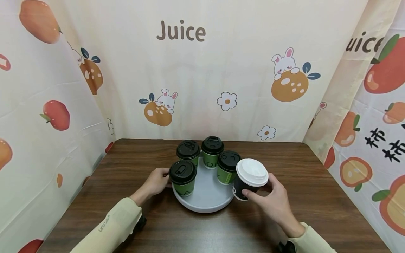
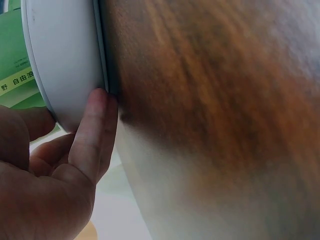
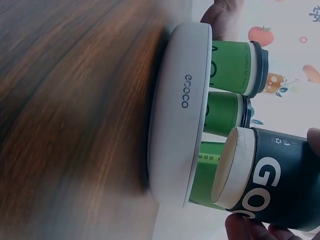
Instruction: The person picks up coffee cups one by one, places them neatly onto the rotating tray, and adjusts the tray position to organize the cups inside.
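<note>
My left hand grips the left edge of a round white tray, its fingers against the outer wall and the thumb by the rim. On the tray stand several green paper cups with black lids, the front-left cup right beside that hand. With fingers and thumb around it, my right hand holds a black paper cup with a white lid, slightly tilted. This cup is raised at the tray's right rim, close to the right green cup, and its pale underside shows in the right wrist view.
Beneath the tray is a dark brown wooden table. Printed cloth hangs behind it and along both sides. Two more green cups, the back-left cup and the back-middle cup, stand at the tray's far side.
</note>
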Demonstrator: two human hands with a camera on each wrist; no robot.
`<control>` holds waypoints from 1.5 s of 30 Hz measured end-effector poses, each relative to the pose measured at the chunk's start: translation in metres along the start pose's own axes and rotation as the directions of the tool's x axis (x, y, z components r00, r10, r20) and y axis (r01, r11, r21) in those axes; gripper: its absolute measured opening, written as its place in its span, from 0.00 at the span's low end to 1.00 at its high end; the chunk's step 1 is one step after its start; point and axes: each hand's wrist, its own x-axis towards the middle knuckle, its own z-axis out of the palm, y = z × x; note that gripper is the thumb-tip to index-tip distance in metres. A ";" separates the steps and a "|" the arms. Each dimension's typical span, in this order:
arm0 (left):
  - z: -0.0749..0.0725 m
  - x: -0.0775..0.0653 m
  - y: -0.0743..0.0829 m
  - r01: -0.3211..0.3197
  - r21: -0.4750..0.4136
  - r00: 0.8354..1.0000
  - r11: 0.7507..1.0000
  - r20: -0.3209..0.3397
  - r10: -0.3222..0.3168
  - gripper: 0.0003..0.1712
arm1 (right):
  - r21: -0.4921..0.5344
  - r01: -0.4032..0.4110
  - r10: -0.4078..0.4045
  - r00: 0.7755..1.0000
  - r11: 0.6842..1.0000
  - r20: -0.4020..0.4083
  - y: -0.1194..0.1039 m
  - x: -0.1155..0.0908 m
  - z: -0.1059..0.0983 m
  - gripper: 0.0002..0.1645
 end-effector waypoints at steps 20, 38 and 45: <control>0.000 -0.002 0.001 -0.013 0.004 1.000 1.000 0.000 0.013 0.17 | 0.031 0.036 -0.037 0.999 0.999 0.017 -0.006 -0.003 0.011 0.36; -0.001 -0.002 0.001 -0.028 0.003 1.000 1.000 0.005 0.028 0.16 | 0.042 0.028 -0.030 0.998 0.999 0.048 -0.011 -0.005 0.021 0.37; 0.000 -0.001 0.001 -0.010 0.006 1.000 1.000 0.001 0.010 0.16 | 0.063 0.037 -0.040 0.998 0.997 0.053 -0.011 -0.006 0.026 0.37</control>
